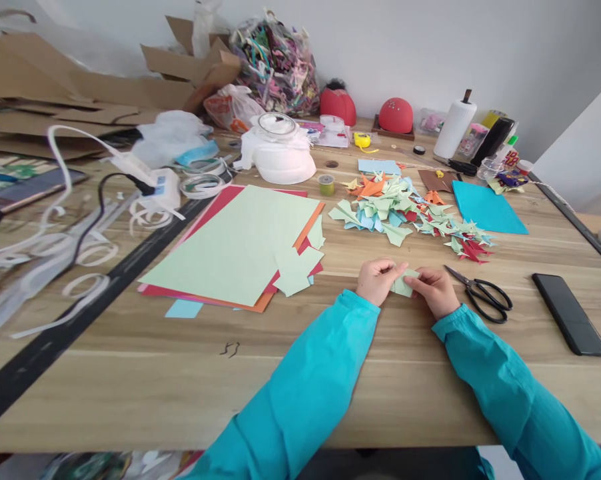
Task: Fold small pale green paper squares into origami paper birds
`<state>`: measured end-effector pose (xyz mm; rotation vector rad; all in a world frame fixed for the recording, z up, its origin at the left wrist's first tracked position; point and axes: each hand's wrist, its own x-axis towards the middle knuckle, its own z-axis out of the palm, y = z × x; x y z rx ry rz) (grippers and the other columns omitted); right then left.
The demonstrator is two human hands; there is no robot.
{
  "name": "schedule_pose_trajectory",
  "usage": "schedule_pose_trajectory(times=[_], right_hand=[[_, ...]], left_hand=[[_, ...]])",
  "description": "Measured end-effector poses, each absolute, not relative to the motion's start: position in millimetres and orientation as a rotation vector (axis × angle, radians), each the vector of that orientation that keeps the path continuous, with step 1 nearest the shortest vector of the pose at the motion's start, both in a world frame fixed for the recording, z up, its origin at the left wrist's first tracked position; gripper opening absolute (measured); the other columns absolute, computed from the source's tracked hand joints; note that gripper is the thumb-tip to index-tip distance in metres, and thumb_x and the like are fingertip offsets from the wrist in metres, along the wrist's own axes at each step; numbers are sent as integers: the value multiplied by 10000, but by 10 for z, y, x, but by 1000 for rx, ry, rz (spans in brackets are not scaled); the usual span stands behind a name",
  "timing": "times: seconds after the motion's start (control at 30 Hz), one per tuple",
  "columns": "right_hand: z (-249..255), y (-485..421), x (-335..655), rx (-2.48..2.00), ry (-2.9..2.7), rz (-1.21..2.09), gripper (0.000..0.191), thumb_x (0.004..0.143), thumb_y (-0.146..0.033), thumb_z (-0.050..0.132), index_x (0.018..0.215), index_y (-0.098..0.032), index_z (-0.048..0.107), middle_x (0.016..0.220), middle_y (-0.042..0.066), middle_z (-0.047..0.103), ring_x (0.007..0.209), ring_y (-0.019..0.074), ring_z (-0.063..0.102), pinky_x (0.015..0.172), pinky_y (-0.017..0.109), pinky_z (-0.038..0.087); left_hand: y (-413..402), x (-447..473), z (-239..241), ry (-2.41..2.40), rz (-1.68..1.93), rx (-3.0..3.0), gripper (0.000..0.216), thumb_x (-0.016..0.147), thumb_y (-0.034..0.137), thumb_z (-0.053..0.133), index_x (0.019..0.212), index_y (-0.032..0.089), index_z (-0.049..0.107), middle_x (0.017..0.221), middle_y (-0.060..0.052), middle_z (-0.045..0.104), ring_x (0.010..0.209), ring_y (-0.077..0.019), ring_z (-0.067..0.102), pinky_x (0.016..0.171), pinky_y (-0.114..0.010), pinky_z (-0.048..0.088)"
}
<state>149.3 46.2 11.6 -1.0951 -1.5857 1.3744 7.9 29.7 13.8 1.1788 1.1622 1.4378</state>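
A small piece of pale green paper (403, 285) is pinched between my two hands, just above the wooden table. My left hand (378, 280) grips its left side with thumb and fingers. On the other side, my right hand (434, 291) pinches the right edge. Black-handled scissors (485, 297) lie just right of my right hand. Beyond my hands spreads a pile of folded paper shapes (388, 203) in green, blue, orange and red. To the left, small cut green pieces (296, 270) rest on a stack of coloured paper sheets (235, 240).
A black phone (570, 313) lies at the right. Behind are a blue sheet (489, 207), a thread spool (325, 184), a yellow tape measure (362, 140) and a white roll (455, 127). A power strip (163, 190) with cables, cardboard (80, 87) and stuffed bags (275, 63) occupy the left and back.
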Motion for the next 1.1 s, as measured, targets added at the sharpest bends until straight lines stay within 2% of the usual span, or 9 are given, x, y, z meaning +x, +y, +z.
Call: schedule_pose_trajectory(times=[0.2,0.4,0.53,0.63,0.83,1.1], right_hand=[[124,448,1482,-1087,-1575,1391,217,611,-351,713,573,-160,617,447,-23,552,434,97,462,453,232,355],[130,455,1493,-1093,-1566,1391,230,624,-366,701,562,-164,611,444,-19,553,428,99,462,453,236,361],[126,463,1494,-1087,-1569,1389,247,624,-382,696,551,-164,606,443,-17,547,429,99,457,452,237,355],[115,464,1497,-1090,-1564,1403,254,619,-393,696,555,-165,605,447,-19,540,434,100,452,447,235,347],[73,477,1524,-1051,-1548,1454,252,614,-398,695,575,-165,607,465,-23,534,449,97,446,450,231,350],[103,473,1512,-1058,-1524,1475,252,600,-399,703,566,-170,603,457,-21,538,436,101,450,443,240,362]], left_hand=[[292,77,141,1095,1443,1095,414,688,424,587,446,143,403,518,31,337,526,-75,316,491,-237,253],[288,73,148,1165,1378,1049,480,685,517,549,426,151,377,458,41,287,476,-69,277,459,-240,222],[304,71,103,1159,1314,1172,412,601,464,650,448,141,446,467,43,342,482,-69,309,463,-234,239],[320,66,69,1158,1310,1236,363,604,420,656,467,135,479,496,37,374,499,-74,328,470,-234,246],[319,66,75,1097,1325,1214,367,622,396,644,443,136,458,516,32,358,517,-77,329,494,-241,251],[291,92,116,1076,1326,1099,440,652,444,612,427,143,384,493,41,282,496,-67,273,471,-240,211]])
